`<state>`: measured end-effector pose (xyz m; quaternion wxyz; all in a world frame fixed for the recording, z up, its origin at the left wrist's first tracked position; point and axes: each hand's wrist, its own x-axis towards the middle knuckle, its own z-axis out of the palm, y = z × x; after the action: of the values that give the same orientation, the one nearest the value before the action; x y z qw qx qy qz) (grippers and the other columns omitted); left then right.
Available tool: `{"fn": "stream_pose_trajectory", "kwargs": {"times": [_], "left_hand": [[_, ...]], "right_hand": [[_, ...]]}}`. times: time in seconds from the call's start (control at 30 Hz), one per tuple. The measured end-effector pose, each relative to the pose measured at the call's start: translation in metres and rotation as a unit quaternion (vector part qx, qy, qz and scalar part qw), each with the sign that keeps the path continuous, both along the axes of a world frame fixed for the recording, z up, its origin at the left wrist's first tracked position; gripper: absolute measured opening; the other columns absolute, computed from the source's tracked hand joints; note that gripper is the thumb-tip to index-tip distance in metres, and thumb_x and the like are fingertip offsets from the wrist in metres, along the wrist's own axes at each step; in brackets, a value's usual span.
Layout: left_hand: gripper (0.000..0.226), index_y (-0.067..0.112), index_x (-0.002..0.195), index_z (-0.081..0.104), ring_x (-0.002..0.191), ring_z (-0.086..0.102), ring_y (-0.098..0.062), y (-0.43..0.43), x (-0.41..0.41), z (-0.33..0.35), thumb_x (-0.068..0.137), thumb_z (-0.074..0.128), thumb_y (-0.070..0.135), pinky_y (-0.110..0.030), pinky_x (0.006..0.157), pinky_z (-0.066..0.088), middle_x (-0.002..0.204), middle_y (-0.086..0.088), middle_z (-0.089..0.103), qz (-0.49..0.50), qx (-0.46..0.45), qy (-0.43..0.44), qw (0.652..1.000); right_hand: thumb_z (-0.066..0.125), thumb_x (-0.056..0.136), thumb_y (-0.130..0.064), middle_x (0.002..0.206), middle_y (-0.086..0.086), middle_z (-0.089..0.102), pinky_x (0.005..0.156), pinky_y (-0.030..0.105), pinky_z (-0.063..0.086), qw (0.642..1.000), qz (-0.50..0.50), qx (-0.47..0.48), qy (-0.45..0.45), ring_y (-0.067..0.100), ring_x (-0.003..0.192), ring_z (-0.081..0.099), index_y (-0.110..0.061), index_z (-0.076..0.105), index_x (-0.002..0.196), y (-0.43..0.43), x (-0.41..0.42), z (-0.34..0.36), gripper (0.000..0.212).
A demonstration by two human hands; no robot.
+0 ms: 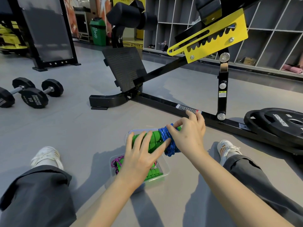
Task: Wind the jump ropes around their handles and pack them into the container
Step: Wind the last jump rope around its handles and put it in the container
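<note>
On a grey gym floor (78, 131), a person sits with legs spread, a clear plastic container (164, 167) between them. The left hand (141, 154) lies across the green foam handles (155, 139) of a jump rope, its grip closed loosely over them, just above the container. The right hand (188, 135), at three o'clock from the left, pinches the blue rope (165, 134) coiled around the handles' far end — grip narrow, fingertips on the cord. A purple rope (115, 162) with green handles already lies inside the container. Dumbbells (35, 94) rest at ten o'clock, weight plates (278, 126) at two o'clock — a black bench frame (164, 100) behind.
</note>
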<state>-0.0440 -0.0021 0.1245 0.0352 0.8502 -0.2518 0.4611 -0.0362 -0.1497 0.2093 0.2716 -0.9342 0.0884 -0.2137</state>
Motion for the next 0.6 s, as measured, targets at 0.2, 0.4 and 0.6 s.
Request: {"fn": "stream_pose_trajectory", "kwargs": {"times": [0.2,0.4,0.6], "left_hand": [[0.058,0.026,0.132,0.051,0.100,0.054,-0.034,0.002,0.002,-0.001,0.097,0.013,-0.002,-0.056,0.086,0.047,0.105,-0.021,0.064,-0.011,0.009,-0.014,1.000],[0.059,0.025,0.131,0.050,0.102,0.051,-0.033,0.002,0.000,0.002,0.098,0.006,0.003,-0.058,0.084,0.048,0.105,-0.021,0.064,-0.016,0.002,-0.006,1.000],[0.067,0.026,0.134,0.048,0.104,0.050,-0.033,0.002,0.000,0.003,0.085,0.020,-0.009,-0.056,0.089,0.044,0.109,-0.020,0.062,-0.011,-0.003,-0.013,1.000]], "right_hand": [[0.059,0.089,-0.029,0.152,0.006,0.027,0.113,0.033,0.011,0.996,0.005,0.082,0.035,0.021,0.142,0.006,-0.015,0.068,0.095,0.000,-0.003,-0.004,0.018],[0.054,0.092,-0.026,0.150,0.007,0.028,0.111,0.031,0.006,0.998,0.038,0.053,-0.001,0.021,0.142,0.005,-0.010,0.061,0.094,0.001,-0.004,-0.009,0.017],[0.051,0.091,-0.006,0.144,0.020,0.034,0.116,0.047,0.012,0.976,0.161,-0.101,-0.109,0.034,0.141,0.012,-0.003,0.049,0.083,-0.011,0.000,-0.011,0.009]]}}
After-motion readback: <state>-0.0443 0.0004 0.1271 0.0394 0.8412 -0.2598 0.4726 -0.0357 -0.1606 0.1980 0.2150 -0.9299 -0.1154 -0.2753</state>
